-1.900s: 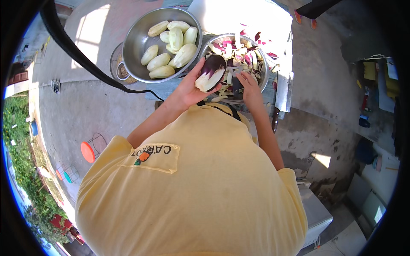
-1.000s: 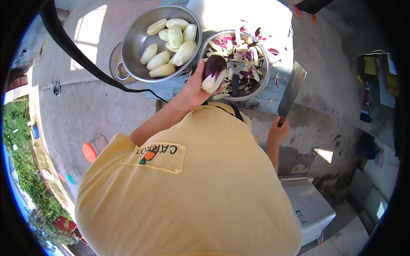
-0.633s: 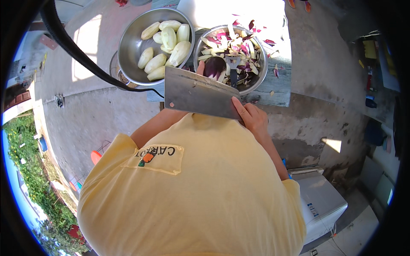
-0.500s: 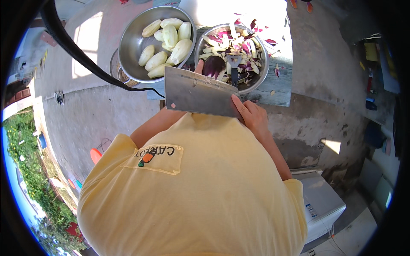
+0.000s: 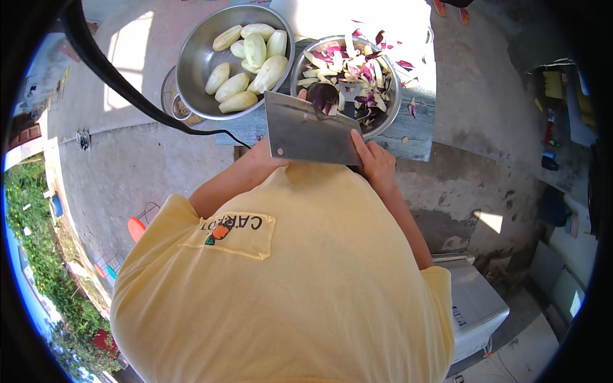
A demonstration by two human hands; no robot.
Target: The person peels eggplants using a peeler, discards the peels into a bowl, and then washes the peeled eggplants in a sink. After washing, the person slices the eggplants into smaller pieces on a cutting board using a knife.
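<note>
My right hand (image 5: 380, 165) is closed round the handle end of a broad steel cleaver (image 5: 313, 133), its thumb along the blade. The blade stands in front of a dark purple eggplant (image 5: 323, 97) above the peel bowl. Behind the blade my left hand (image 5: 271, 153) grips the eggplant; a fingertip shows beside it, and the other fingers are hidden. Below the eggplant a steel bowl (image 5: 397, 102) holds pale and purple peelings (image 5: 367, 70). A peeler (image 5: 350, 90) lies on them, partly covered by the cleaver.
A larger steel bowl (image 5: 186, 80) with several peeled eggplants (image 5: 271, 71) stands to the left. Both bowls rest on a worn bluish table (image 5: 418, 137), with scattered peel scraps (image 5: 405, 65). A dark strap (image 5: 115, 76) crosses the upper left. A white cabinet-like box (image 5: 479, 306) stands behind right.
The cleaver has shifted right and slightly up, and its blade has turned a little. My left wrist moved right with it. The eggplant's visible part looks shorter and rounder.
</note>
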